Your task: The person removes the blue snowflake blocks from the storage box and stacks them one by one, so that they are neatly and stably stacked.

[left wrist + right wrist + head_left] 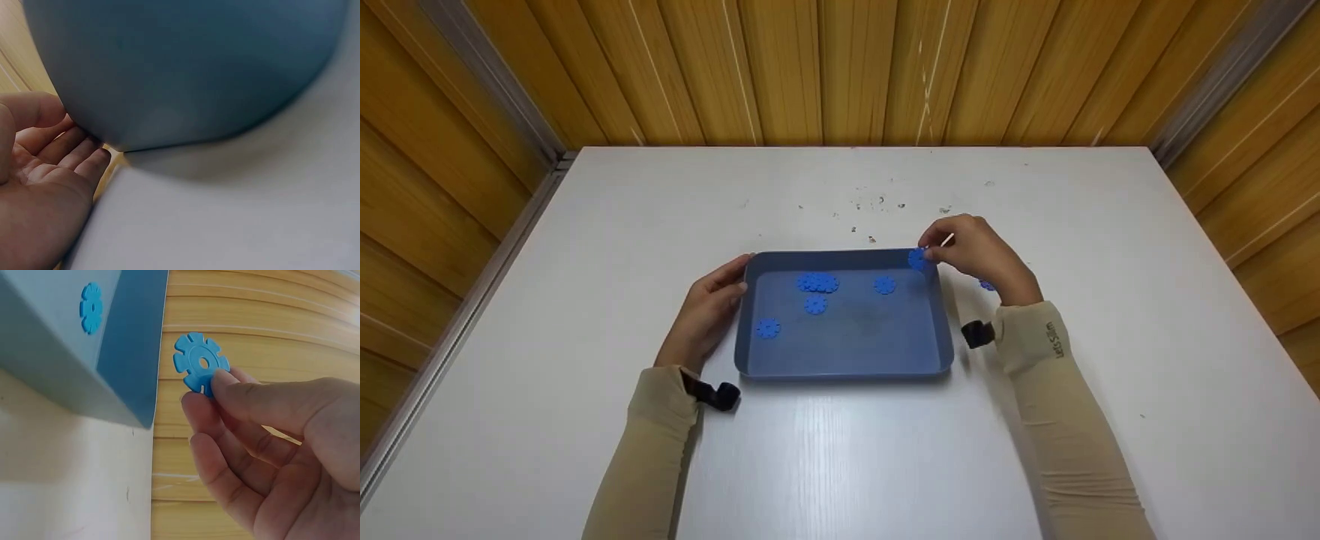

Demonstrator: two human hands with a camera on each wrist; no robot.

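My right hand [979,255] pinches a blue notched plastic disc [194,363] between thumb and fingers at the tray's far right corner. In the right wrist view the disc has a round centre hole and stands apart from the tray wall. A shallow blue-grey tray [847,375] lies on the table. At its far left corner, my left hand [707,307] holds the side, thumb on the outer wall and fingertips partly hidden behind it. Inside the tray lie a cluster of overlapping blue discs [817,282] and single discs: one just below it [815,304], one left [768,328], one right [884,285].
Another blue disc [987,285] lies on the white table [870,450] right of the tray, mostly hidden by the right wrist. Small dark marks [881,201] dot the tabletop beyond the tray. Wood-patterned walls [847,75] stand behind and at both sides.
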